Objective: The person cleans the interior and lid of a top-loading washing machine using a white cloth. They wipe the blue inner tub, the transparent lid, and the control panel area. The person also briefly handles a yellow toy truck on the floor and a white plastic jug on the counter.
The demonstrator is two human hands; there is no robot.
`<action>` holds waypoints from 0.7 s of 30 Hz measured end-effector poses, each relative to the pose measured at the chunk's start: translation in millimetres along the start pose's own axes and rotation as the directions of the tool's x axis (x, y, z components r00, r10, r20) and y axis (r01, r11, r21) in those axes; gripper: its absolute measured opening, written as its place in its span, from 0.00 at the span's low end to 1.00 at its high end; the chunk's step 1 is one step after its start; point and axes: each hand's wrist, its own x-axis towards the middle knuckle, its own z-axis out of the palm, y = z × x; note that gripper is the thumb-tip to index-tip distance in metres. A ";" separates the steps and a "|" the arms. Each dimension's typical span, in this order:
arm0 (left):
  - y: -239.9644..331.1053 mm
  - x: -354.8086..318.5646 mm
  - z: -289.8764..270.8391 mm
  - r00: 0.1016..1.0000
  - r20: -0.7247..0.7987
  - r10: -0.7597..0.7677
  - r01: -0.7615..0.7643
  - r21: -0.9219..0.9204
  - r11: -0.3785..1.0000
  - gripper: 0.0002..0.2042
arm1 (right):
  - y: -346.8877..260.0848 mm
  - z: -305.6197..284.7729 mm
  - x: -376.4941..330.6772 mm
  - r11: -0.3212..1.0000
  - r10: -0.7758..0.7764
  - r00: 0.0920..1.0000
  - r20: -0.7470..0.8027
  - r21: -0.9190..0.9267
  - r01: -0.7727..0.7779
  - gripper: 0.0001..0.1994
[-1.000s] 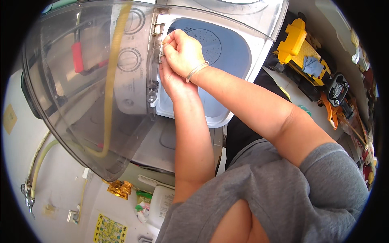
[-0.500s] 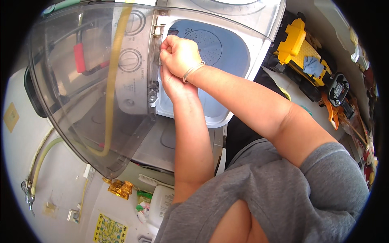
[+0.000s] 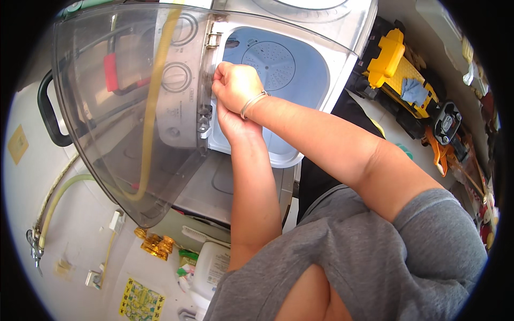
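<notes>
Both my hands meet over the left inner rim of a washing machine tub [image 3: 316, 80]. My right hand [image 3: 239, 84], with a metal bangle [image 3: 251, 105] on the wrist, has its fingers curled closed; anything inside them is hidden. Beneath it lies my left hand [image 3: 234, 124], palm side partly up, its fingers covered by the right. Inside the pale blue tub a round perforated disc [image 3: 267, 65] shows. A transparent grey lid [image 3: 123, 176] stands raised on the left, fixed by metal hinges [image 3: 204, 119] beside my hands.
Behind the lid are control dials [image 3: 178, 76] and a yellowish hose [image 3: 145, 155]. At lower left a wall tap [image 3: 35, 247] and a white jug [image 3: 211, 267] appear. On the right stand a yellow-and-black toy vehicle [image 3: 386, 56] and orange clamps [image 3: 436, 152].
My joined hands have shifted slightly toward me along the tub's left rim, uncovering more of the disc. The view has turned a little, and the black handle behind the lid shows more.
</notes>
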 end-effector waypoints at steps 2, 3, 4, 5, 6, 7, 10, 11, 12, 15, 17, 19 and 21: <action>0.8 -0.5 -9.7 1.000 0.021 -0.015 0.015 -0.017 1.000 0.16 | -1.0 1.6 -3.3 1.000 0.001 1.000 0.026 -0.015 -0.001 0.06; 1.8 0.5 -16.0 0.999 0.040 -0.028 0.030 -0.041 0.999 0.16 | -1.6 2.4 -5.3 1.000 -0.001 0.999 0.036 -0.027 0.002 0.06; 3.2 0.4 -19.7 0.998 0.057 -0.041 0.045 -0.064 0.997 0.16 | -1.6 3.7 -6.9 0.999 -0.002 0.999 0.047 -0.039 0.004 0.06; 4.3 0.4 -22.8 0.996 0.075 -0.053 0.060 -0.086 0.995 0.17 | -0.9 5.1 -8.2 0.999 -0.011 0.998 0.061 -0.045 0.014 0.06; 4.0 0.1 -25.4 0.998 0.045 -0.039 0.043 -0.086 0.995 0.17 | -0.3 6.2 -9.5 0.998 -0.020 0.997 0.074 -0.050 0.023 0.06; 3.5 -2.2 -22.8 1.000 0.016 -0.025 0.027 -0.085 0.996 0.17 | 0.3 7.0 -10.5 0.998 -0.027 0.996 0.087 -0.055 0.032 0.06; 2.2 -15.4 -12.5 0.996 -0.086 0.012 -0.013 -0.017 1.000 0.17 | 1.8 5.0 -10.6 0.992 -0.053 0.982 0.179 -0.101 0.072 0.06; 1.6 -18.6 -10.4 0.992 -0.122 0.026 -0.024 0.017 1.000 0.18 | 1.6 2.4 -11.5 0.994 -0.054 0.979 0.195 -0.082 0.071 0.06; 0.2 -18.9 -10.5 0.992 -0.121 0.038 -0.035 0.027 0.999 0.18 | 2.0 -1.1 -12.7 0.996 -0.054 0.976 0.212 -0.062 0.069 0.06; -0.4 -15.4 -10.5 0.991 -0.111 0.071 -0.066 0.046 0.997 0.18 | 6.6 -2.1 -12.8 0.998 -0.067 0.994 0.091 0.020 0.065 0.06; -1.0 -8.6 -10.1 0.992 -0.101 0.077 -0.073 0.041 0.996 0.18 | 8.3 0.2 -10.0 0.995 -0.071 0.997 -0.003 0.071 0.071 0.06; 0.7 -7.5 -9.8 0.995 -0.065 0.073 -0.069 0.061 0.996 0.19 | 8.9 3.2 -6.2 0.990 -0.078 0.995 -0.061 0.112 0.085 0.07; 1.3 -8.0 -7.3 0.995 -0.063 0.075 -0.073 0.033 0.997 0.19 | 8.1 7.7 -7.0 0.989 -0.046 0.997 -0.055 0.138 0.053 0.06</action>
